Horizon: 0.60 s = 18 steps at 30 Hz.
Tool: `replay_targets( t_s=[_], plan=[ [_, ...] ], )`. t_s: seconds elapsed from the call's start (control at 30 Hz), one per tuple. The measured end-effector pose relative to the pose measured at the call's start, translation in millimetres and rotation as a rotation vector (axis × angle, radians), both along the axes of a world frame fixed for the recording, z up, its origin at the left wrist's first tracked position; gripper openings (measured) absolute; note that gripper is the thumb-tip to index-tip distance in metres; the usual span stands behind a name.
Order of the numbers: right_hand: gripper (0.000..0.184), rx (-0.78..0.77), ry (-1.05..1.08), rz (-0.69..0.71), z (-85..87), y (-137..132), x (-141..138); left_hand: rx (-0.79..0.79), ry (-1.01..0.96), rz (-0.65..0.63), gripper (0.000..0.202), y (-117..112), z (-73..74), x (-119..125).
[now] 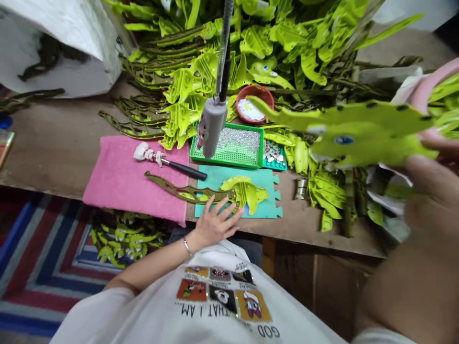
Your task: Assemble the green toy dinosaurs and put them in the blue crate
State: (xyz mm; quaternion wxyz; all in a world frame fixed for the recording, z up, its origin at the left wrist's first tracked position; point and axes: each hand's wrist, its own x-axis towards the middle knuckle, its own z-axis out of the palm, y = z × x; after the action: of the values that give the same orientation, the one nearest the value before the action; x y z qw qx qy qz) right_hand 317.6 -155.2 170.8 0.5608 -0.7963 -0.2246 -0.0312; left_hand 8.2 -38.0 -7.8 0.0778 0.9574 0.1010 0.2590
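Holding a holed lime-green cutout point(362, 131), blue eye point(344, 140), right hand's grip point(428, 191) clenched on it, left hand point(215, 222) open

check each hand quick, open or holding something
Left hand: open, fingers spread over the teal mat.
Right hand: closed, holding a lime-green cut-out.

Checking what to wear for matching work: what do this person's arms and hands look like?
Both arms are bare and come out of short white sleeves. The left hand wears a thin silver bangle at the wrist. The right hand is bare but blurred.
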Motion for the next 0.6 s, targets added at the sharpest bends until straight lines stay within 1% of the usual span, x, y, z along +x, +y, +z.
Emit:
replay_targets(
  t_s=[0.03,0.07,0.1,0.17,0.2,0.27,0.3,0.33,0.4,0.47,0.53,0.6],
  plan=[
    [0.040,0.006,0.192,0.049,-1.8,-13,-6,-0.001,-0.001,0.000,0.041,0,0.1,0],
    [0.043,-0.011,0.364,0.100,-7.0,-21,-13,0.000,-0.002,0.000,0.042,0,0.2,0],
    [0.046,-0.051,0.528,0.156,-15.5,-25,-20,0.003,-0.001,0.002,0.042,0,0.2,0],
    [0.046,-0.106,0.815,0.285,-40.0,-21,-36,0.013,0.009,0.004,0.040,-1,-0.3,-1],
    [0.045,-0.122,0.913,0.373,-54.0,-15,-44,0.019,0.015,0.007,0.039,-1,-0.7,-1],
    [0.043,-0.135,0.981,0.515,-80.0,0,-56,0.033,0.022,0.017,0.035,-1,-1.4,-1],
    [0.042,-0.156,0.953,0.580,-90.4,6,-60,0.036,0.022,0.024,0.032,-1,-1.5,-1],
    [0.039,-0.181,0.879,0.638,-98.6,12,-61,0.037,0.018,0.030,0.029,-1,-1.4,-1],
    [0.033,-0.241,0.635,0.741,-108.7,17,-60,0.038,0.005,0.036,0.026,-2,-0.7,-1],
    [0.030,-0.287,0.371,0.818,-112.9,19,-56,0.043,-0.004,0.040,0.026,-1,-0.1,0],
    [0.032,-0.322,0.148,0.875,-114.2,18,-51,0.050,-0.004,0.043,0.027,-1,0.2,0],
    [0.036,-0.360,-0.029,0.914,-114.2,17,-48,0.047,0.000,0.042,0.027,0,0.5,1]
  ],
)
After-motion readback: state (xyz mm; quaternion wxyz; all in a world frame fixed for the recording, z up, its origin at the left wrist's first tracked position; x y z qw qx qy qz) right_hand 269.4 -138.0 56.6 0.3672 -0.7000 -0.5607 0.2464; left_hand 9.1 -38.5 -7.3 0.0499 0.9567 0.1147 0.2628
